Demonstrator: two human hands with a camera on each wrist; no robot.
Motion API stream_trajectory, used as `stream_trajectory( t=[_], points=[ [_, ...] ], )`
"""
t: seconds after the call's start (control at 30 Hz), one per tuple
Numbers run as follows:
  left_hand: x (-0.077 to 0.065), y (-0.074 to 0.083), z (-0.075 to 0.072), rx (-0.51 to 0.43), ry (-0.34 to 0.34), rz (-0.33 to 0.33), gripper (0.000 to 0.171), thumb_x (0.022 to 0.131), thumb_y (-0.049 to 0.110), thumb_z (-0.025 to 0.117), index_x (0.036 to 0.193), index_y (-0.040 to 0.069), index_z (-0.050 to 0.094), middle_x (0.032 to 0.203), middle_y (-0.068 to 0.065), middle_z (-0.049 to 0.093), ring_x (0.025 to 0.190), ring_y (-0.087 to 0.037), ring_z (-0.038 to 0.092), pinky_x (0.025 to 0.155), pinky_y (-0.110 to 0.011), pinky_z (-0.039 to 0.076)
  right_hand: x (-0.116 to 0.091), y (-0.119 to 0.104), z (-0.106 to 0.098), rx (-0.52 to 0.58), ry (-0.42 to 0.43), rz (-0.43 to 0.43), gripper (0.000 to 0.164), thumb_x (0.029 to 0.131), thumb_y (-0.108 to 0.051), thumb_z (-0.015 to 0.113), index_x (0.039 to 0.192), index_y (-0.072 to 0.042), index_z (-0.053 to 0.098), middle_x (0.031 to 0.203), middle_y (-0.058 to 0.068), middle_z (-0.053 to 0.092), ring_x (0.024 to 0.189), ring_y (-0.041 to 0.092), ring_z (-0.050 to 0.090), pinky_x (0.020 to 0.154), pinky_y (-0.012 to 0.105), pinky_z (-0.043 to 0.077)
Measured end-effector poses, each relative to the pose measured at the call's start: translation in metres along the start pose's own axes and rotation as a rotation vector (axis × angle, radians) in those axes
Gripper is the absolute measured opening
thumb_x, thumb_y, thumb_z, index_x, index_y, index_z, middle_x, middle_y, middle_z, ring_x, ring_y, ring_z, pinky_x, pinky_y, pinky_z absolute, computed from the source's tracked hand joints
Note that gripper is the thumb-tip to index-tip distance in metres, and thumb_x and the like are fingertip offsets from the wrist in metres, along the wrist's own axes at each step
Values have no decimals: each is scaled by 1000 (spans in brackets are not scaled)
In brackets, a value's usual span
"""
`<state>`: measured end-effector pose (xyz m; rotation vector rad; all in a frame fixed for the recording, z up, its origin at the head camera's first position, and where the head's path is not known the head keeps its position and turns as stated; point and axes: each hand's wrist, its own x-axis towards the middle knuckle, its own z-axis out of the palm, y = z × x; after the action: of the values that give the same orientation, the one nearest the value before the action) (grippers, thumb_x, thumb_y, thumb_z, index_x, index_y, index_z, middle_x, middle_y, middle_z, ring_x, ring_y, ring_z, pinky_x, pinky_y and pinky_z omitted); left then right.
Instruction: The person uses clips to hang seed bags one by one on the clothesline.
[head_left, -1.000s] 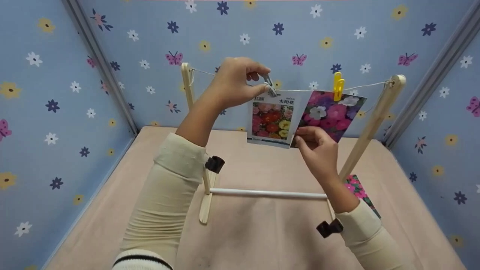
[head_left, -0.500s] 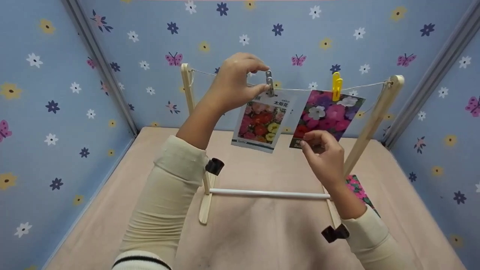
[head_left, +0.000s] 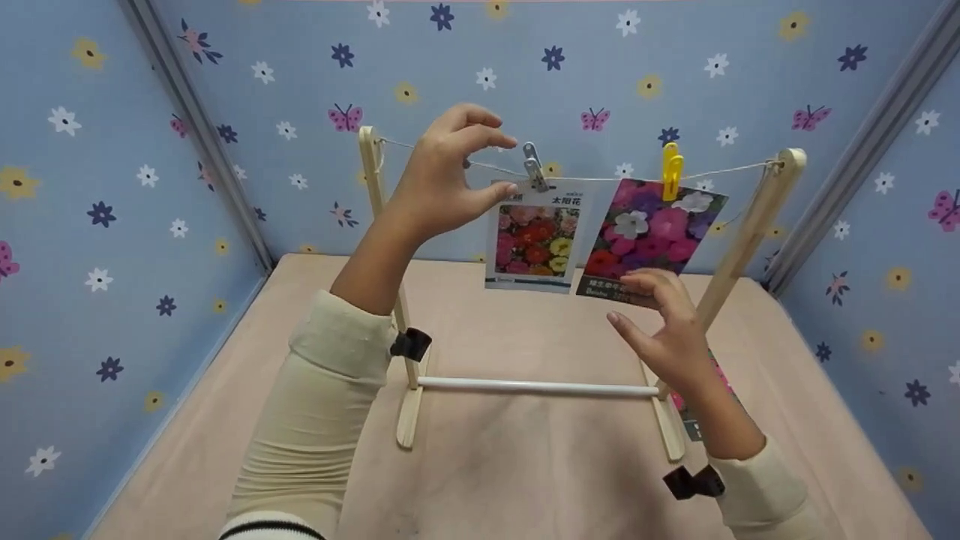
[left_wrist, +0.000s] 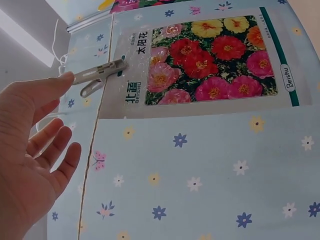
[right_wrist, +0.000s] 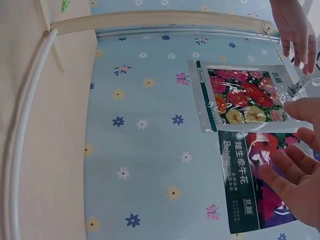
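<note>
A white-bordered seed packet (head_left: 532, 240) hangs from a string (head_left: 727, 172), held by a grey clothespin (head_left: 534, 166). Just left of that clothespin is my left hand (head_left: 446, 176), thumb and fingers spread apart and holding nothing. In the left wrist view one fingertip lies close by the end of the clothespin (left_wrist: 97, 75); whether they touch is unclear. Right of the first packet hangs a pink and purple flower packet (head_left: 652, 232) under a yellow clothespin (head_left: 672, 172). My right hand (head_left: 671, 330), fingers parted, is in front of its lower edge and grips nothing.
The string runs between two wooden posts (head_left: 750, 225), joined low down by a white rod (head_left: 536, 386). Another flower packet (head_left: 694, 429) lies on the pink surface, partly behind my right forearm. Flowered blue walls stand behind and at both sides.
My left hand has let go of the grey clothespin and drawn back left. My right hand has released the white-bordered packet, moved right and down, and spread its fingers. That packet swung left, then back.
</note>
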<state>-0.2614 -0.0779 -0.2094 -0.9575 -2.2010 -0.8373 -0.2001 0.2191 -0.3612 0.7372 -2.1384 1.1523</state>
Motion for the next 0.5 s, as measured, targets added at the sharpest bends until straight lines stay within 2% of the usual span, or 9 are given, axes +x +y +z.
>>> stream_trajectory(
  t=[0.13, 0.37, 0.5],
  points=[
    [-9, -4, -2, -43, 24, 23, 34, 80, 16, 82, 111, 5, 70, 117, -11, 56, 104, -19, 52, 80, -30, 47, -6, 1, -6, -52, 13, -11, 47, 80, 2, 78, 123, 1, 60, 132, 17, 53, 122, 19, 45, 97, 21, 43],
    [-28, -12, -1, -58, 28, 19, 35, 80, 16, 82, 111, 4, 70, 106, -11, 55, 95, -19, 51, 77, -31, 49, -16, 3, -15, -58, 35, 43, 49, 78, 5, 78, 124, 2, 60, 135, 18, 50, 124, 18, 43, 99, 17, 41],
    [-40, -17, 0, -70, -4, 30, 36, 80, 16, 82, 111, 4, 70, 105, -12, 55, 94, -20, 51, 76, -33, 48, -23, 5, -19, -57, 46, 66, 50, 77, 7, 78, 124, 4, 59, 136, 18, 49, 124, 14, 43, 99, 17, 40]
  ],
)
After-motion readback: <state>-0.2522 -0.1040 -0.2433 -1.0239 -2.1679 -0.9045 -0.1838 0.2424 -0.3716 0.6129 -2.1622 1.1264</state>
